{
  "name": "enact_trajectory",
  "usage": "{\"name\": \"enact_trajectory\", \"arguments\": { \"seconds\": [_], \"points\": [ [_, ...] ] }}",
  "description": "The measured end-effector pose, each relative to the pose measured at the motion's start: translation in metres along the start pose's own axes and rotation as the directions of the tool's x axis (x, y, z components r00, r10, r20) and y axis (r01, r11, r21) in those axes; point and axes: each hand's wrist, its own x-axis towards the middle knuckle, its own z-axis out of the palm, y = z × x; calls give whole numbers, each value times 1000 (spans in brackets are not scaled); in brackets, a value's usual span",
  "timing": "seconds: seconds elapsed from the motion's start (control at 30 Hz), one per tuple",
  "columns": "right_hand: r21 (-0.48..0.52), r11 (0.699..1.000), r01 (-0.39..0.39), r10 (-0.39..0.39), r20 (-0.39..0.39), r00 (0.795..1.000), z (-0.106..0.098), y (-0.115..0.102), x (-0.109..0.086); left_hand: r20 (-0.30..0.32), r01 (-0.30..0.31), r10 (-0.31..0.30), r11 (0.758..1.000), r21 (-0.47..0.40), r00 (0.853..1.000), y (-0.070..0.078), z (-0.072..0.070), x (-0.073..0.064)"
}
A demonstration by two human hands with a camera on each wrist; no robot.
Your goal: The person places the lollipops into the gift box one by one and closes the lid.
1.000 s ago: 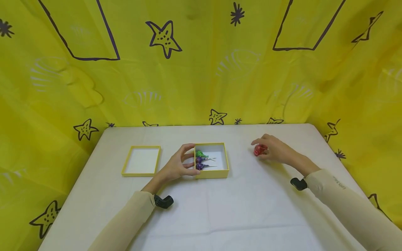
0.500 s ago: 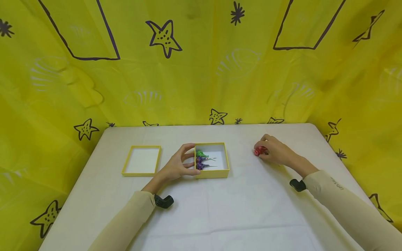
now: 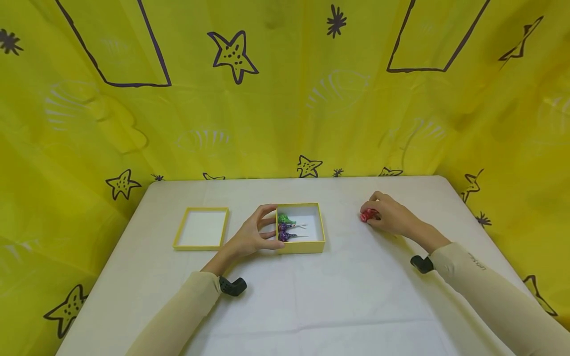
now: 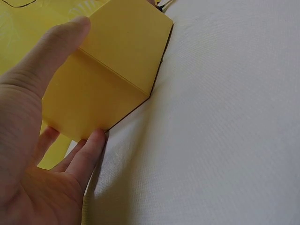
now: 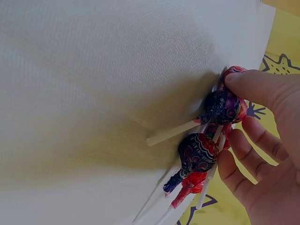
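Note:
My left hand [image 3: 249,236] grips the left side of an open yellow box [image 3: 300,246], thumb at the near corner and fingers along the side and far corner. Inside, against its left wall, lie a green-wrapped lollipop [image 3: 285,218] and purple-wrapped lollipops [image 3: 287,236], sticks pointing right. Off to the right, my right hand [image 3: 394,216] pinches a red-wrapped lollipop [image 3: 367,214]. Under that hand, the right wrist view shows a pile of more lollipops, with a dark purple one [image 5: 197,152] and a red one [image 5: 192,182]. The hand hides this pile in the head view.
A shallow yellow-rimmed lid [image 3: 201,247] lies left of the box, white inside up. A white cloth covers the table [image 3: 347,296]. Yellow patterned curtain [image 3: 276,109] hangs behind the table and at both sides.
My right hand's fingers and thumb have closed on the red lollipop, where a second ago they were parted around it. My left hand and the box have stayed put.

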Motion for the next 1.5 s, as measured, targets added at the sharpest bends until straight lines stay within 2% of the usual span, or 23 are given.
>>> {"name": "enact_trajectory", "arguments": {
  "seconds": [0.23, 0.47, 0.73, 0.93, 1.13, 1.33, 1.5],
  "points": [
    [-11, 1000, 9, -9, 5, 1000, -3, -4, 0, 7, -18, 18, 1000, -2, 1000, -1, 0, 0],
    [1, 997, 72, -72, -10, 997, -10, -8, 4, 8, -11, 11, 1000, 9, 1000, 0, 0, -1],
    [111, 992, 62, -68, 60, 996, -28, -18, 10, 5, -9, 9, 1000, 5, 1000, 0, 0, -1],
    [127, 988, 92, -98, 40, 994, -41, -26, 13, 7, -17, 17, 1000, 4, 1000, 1, 0, -1],
    [192, 978, 77, -89, 54, 995, -53, -35, 18, 1, -14, 14, 1000, 14, 1000, 1, 0, -1],
    [172, 976, 137, -142, 13, 990, -64, -46, 25, 3, -13, 13, 1000, 14, 1000, 0, -1, 0],
    [191, 970, 150, -153, 4, 988, -71, -54, 31, -1, 2, -2, 1000, 19, 1000, 1, -1, 0]
  ]
}}
